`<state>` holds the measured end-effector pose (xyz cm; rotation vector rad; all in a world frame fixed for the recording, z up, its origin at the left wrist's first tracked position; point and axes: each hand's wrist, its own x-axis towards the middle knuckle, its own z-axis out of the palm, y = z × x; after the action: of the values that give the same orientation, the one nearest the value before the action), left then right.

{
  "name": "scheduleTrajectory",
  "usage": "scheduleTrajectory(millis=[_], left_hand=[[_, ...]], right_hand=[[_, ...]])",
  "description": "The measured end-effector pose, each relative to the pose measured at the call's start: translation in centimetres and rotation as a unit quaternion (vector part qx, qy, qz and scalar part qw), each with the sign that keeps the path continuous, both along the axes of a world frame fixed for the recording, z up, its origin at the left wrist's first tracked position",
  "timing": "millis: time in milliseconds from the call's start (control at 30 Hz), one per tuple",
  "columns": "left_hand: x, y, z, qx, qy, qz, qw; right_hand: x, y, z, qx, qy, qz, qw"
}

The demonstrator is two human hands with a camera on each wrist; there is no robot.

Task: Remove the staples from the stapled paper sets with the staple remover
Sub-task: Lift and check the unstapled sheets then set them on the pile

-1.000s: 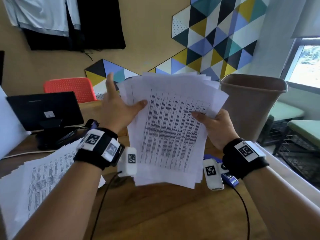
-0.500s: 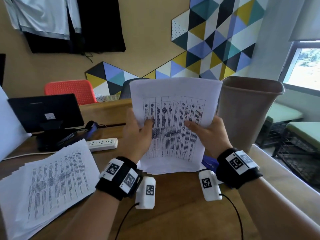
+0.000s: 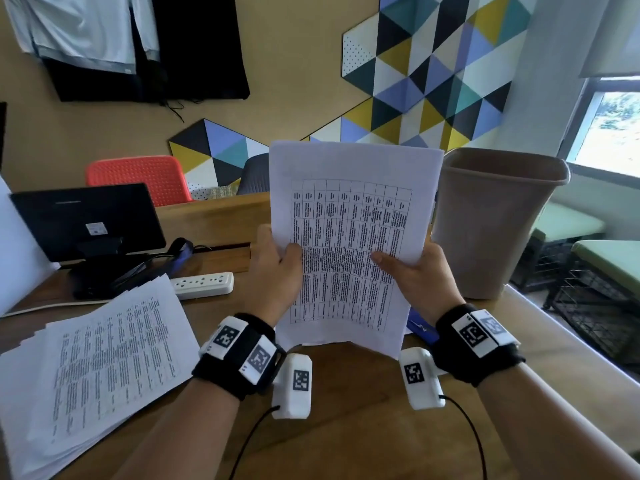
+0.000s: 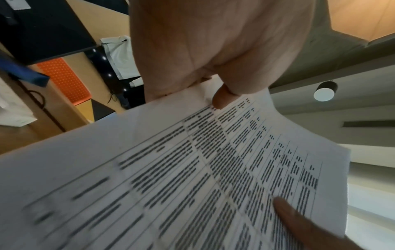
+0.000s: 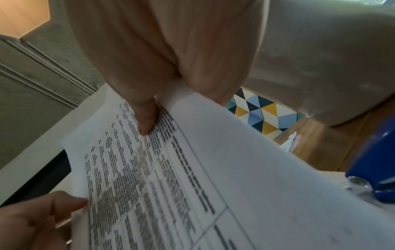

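I hold a squared-up stack of printed sheets (image 3: 349,237) upright, its lower edge resting on the wooden desk (image 3: 346,427). My left hand (image 3: 273,268) grips its left edge, thumb on the front page (image 4: 222,99). On the opposite edge my right hand (image 3: 415,271) grips it, thumb across the print (image 5: 145,118). A blue tool (image 3: 420,329), which looks like a stapler or staple remover, lies on the desk behind the stack beside my right wrist; it shows large in the right wrist view (image 5: 376,162). No staple is visible.
A second fanned pile of printed sheets (image 3: 97,368) lies at the desk's left. Behind it stand a black monitor (image 3: 86,220) and a white power strip (image 3: 204,284). A brown waste bin (image 3: 491,220) stands at the right by the desk edge.
The loose, fanned sheets were gathered into one even stack and lowered onto the desk. Both hands came closer together along its sides.
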<state>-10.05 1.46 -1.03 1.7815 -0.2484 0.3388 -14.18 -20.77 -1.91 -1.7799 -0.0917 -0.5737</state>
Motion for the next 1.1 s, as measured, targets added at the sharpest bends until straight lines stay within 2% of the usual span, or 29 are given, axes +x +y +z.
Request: scheduleTrajectory(millis=[133,300,433,500,567,600,633,667,733,767,800,867,900,967,1033,1100], left_hand=[[0.1,0.4,2.3,-0.005,-0.026,-0.003,1.000],[3.1,1.9,5.2,-0.014,-0.083,0.049,0.995],[5.1,3.3,3.3,0.061,-0.097,0.071,0.991],[5.5,3.6,1.4,0.094,-0.084,0.076,0.989],[5.7,3.9,-0.8,0.107,-0.053,0.094,0.988],[5.8,4.0,-1.8,0.111,-0.039,0.096,0.988],[6.0,4.2,-3.0,0.115,-0.028,0.091,0.989],[6.3,4.3,-4.1,0.121,-0.014,0.083,0.989],[6.8,4.4,-5.8,0.137,0.015,0.077,0.987],[7.0,4.4,-6.4,0.145,0.025,0.081,0.986],[7.1,4.4,-6.9,0.153,0.035,0.086,0.984],[7.3,4.1,-7.4,0.156,0.053,0.085,0.983],[7.5,4.1,-7.6,0.156,0.061,0.081,0.982],[7.8,3.9,-7.8,0.146,0.077,0.071,0.984],[8.0,3.8,-8.0,0.125,0.088,0.061,0.986],[8.3,3.7,-8.2,0.122,0.096,0.057,0.986]], right_hand=[[-0.3,-0.6,0.2,0.010,0.042,0.024,0.999],[-0.8,-1.0,-0.4,0.026,0.135,0.119,0.983],[-0.9,-1.2,-1.4,0.016,0.194,0.158,0.968],[-0.7,-1.3,-1.5,-0.042,0.202,0.128,0.970],[-0.1,-2.0,-1.6,-0.173,0.188,0.017,0.967],[0.2,-2.5,-1.6,-0.252,0.190,-0.046,0.948],[0.5,-3.1,-1.7,-0.329,0.213,-0.090,0.915],[0.8,-3.7,-2.0,-0.403,0.264,-0.108,0.869],[1.2,-4.7,-2.6,-0.515,0.391,-0.078,0.759],[1.1,-5.0,-3.0,-0.536,0.438,-0.056,0.720],[1.1,-5.4,-3.4,-0.540,0.465,-0.044,0.700],[1.2,-5.9,-4.2,-0.532,0.462,-0.046,0.708],[1.5,-6.0,-4.5,-0.520,0.441,-0.055,0.729],[1.8,-5.8,-4.2,-0.461,0.391,-0.080,0.792],[2.2,-4.7,-3.5,-0.366,0.315,-0.114,0.868],[3.0,-3.3,-2.7,-0.256,0.233,-0.129,0.929]])
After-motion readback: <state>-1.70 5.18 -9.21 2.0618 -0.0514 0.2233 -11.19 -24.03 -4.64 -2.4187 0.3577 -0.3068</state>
